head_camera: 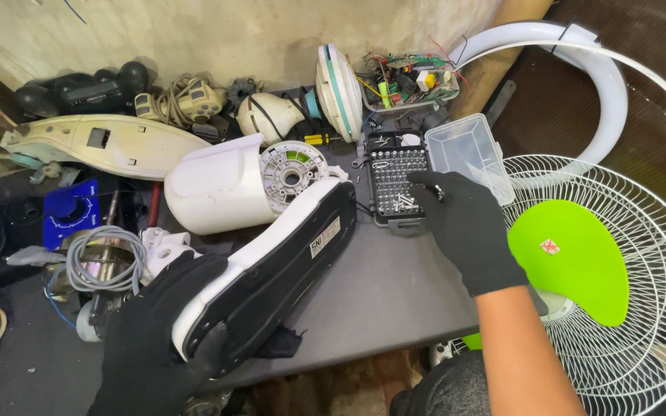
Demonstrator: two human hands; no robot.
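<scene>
Left hand [156, 339]: gloved, clamped round the near end of the fan base [271, 270], underside up, at 7 o'clock.
Right hand [464, 223]: gloved, fingertips curled over the bit case [398, 181] at 12 o'clock; whether it has pinched anything, cannot tell.
Technique: keep base pinned steady; pick bits singly, clear of the open lid [468, 150].

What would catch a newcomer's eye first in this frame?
The bright green fan blade on the white wire guard at right. Centre-left, the black-gloved left hand grips a white-and-black fan base, while the right hand reaches into the open bit case.
</scene>
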